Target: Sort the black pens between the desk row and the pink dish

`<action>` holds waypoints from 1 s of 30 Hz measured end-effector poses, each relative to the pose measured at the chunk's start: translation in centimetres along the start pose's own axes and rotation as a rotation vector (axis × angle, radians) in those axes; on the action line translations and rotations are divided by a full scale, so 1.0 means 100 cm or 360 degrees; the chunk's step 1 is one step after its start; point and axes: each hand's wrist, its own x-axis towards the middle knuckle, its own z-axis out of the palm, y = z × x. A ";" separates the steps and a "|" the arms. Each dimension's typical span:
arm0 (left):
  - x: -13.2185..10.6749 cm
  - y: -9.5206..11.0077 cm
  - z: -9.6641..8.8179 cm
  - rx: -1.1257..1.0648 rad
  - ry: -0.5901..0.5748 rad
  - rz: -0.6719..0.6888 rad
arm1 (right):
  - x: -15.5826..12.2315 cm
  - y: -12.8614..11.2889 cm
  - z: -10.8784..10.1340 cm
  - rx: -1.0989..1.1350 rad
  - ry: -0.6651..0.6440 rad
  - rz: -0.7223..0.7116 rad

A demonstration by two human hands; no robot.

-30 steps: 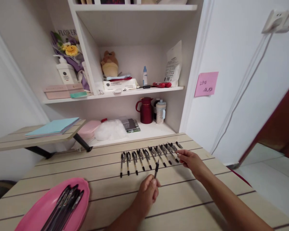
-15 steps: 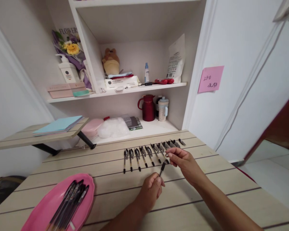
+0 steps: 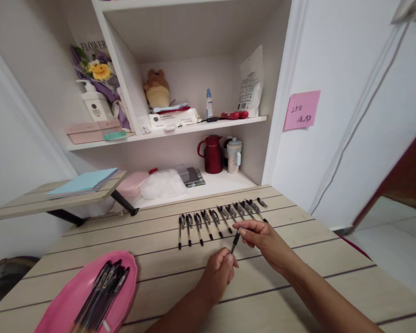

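Since the earlier frame, the right hand (image 3: 260, 240) has moved closer to the left hand (image 3: 219, 269), and the gap at the upper end of the pen (image 3: 236, 238) has closed. Now the right fingertips pinch this end; whether they hold also a small part, I cannot tell. The left hand is curled firmly around the lower half. The pen is tilted above the desk (image 3: 166, 289), on the near side of a row of pens (image 3: 224, 218) with their caps (image 3: 183, 221).

In my judgement, the pinched end is the weak point: if the fingers push out of line, something small could slip away and roll. A loose left grasp could let the pen turn. The right hand is also near the row, so a careless sweep could disturb it. The plate (image 3: 67, 296) of black pens (image 3: 102, 291) lies well apart, rather safe.
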 end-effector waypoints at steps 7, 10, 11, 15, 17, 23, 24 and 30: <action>-0.001 -0.001 -0.001 0.0067 -0.0024 0.0049 | 0.000 0.004 0.002 0.0160 -0.0039 0.0074; 0.000 -0.002 0.000 0.0110 -0.0015 0.0073 | 0.000 0.006 0.005 0.0071 0.0035 0.0035; 0.000 -0.001 0.000 0.0114 -0.0017 0.0076 | 0.000 0.006 0.006 0.0039 0.0044 0.0026; 0.001 0.000 0.000 0.0100 -0.0009 0.0055 | -0.002 0.004 0.003 0.0094 -0.0089 0.0008; 0.001 0.001 0.000 0.0096 0.0005 0.0044 | -0.003 0.004 0.001 0.0200 -0.0150 0.0044; 0.000 0.001 0.001 0.0115 -0.0012 0.0051 | 0.001 0.012 0.002 0.0222 0.0046 0.0016; 0.000 0.000 0.000 0.0121 -0.0012 0.0052 | 0.001 0.012 0.003 0.0223 0.0043 0.0004; 0.001 -0.002 -0.001 0.0119 -0.0024 0.0055 | -0.002 0.010 0.002 0.0334 -0.0171 0.0078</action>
